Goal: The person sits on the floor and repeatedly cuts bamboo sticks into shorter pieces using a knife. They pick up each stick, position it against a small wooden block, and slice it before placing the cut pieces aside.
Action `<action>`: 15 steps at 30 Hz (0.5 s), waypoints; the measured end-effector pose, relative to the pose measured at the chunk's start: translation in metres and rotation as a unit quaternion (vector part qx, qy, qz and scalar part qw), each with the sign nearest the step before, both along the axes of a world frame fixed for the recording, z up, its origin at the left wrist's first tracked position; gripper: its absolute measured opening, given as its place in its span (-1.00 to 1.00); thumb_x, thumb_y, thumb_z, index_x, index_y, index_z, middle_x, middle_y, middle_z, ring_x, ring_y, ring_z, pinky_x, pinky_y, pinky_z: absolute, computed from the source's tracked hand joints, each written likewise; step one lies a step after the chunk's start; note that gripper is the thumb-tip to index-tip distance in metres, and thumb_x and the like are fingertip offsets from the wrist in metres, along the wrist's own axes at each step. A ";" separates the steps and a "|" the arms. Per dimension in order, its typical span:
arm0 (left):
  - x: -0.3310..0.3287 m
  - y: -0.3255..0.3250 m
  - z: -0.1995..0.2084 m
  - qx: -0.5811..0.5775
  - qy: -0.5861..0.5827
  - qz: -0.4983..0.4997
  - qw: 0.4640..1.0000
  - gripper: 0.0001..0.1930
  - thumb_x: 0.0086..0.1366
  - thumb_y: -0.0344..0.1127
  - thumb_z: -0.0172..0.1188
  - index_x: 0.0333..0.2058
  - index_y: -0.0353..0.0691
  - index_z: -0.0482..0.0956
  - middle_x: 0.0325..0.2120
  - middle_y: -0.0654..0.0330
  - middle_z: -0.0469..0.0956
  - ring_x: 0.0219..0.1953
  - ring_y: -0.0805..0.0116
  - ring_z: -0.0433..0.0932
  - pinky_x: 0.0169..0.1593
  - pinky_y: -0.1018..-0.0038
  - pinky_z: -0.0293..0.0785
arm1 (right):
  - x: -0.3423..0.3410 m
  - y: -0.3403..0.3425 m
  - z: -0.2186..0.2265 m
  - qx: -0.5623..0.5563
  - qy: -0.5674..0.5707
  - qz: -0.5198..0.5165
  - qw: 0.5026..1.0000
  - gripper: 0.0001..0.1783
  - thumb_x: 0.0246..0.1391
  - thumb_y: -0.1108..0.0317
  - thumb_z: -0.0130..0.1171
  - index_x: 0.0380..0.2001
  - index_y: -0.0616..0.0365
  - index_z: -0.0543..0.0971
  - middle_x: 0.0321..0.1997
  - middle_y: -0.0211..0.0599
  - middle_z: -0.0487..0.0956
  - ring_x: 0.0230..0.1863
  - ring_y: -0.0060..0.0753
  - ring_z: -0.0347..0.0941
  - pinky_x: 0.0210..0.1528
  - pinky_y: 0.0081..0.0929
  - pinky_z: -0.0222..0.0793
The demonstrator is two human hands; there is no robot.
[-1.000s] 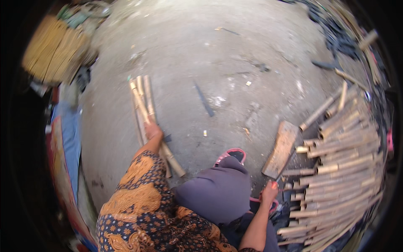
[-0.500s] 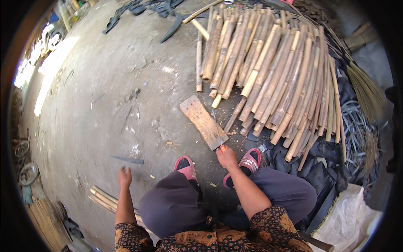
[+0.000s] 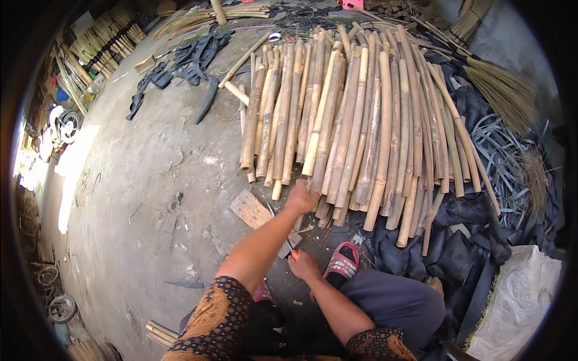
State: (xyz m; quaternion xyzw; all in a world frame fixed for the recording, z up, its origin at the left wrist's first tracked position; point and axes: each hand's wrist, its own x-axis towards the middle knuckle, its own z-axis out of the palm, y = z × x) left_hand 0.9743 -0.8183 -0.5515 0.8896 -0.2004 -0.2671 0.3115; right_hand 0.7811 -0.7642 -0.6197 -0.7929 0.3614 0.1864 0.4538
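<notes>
My left hand (image 3: 302, 197) reaches forward to the near ends of a pile of cut bamboo poles (image 3: 358, 132). Its fingers are closed at the lower end of one bamboo pole (image 3: 313, 147), though the hand itself partly hides the grip. Closer to me, my right hand (image 3: 304, 266) is shut on the orange-red handle of a knife (image 3: 289, 242). The thin blade points forward and left over a worn wooden board (image 3: 250, 208) on the floor. My left forearm covers part of that board.
A flat dark blade-like piece (image 3: 184, 284) and a few short bamboo sticks (image 3: 161, 332) lie at left. Dark rubber-like strips (image 3: 198, 60) are at the far left. On the right are a broom (image 3: 503, 90), grey strips (image 3: 503, 159) and a white sack (image 3: 518, 307).
My left hand has moved from the floor at left, forward and right to the bamboo pile. My right hand stays near the board with the knife. The view has tilted forward.
</notes>
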 end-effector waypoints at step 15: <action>0.003 0.004 0.048 -0.183 0.197 0.117 0.956 -0.60 0.36 -0.09 0.28 -0.04 -0.26 0.45 -0.51 0.24 0.50 -0.60 0.42 0.44 -0.48 0.41 0.51 | -0.014 -0.028 -0.003 0.038 -0.063 -0.004 0.997 -0.52 0.14 0.01 0.20 -0.10 0.23 0.60 -0.09 0.21 0.65 0.00 0.27 0.59 0.04 0.00 0.49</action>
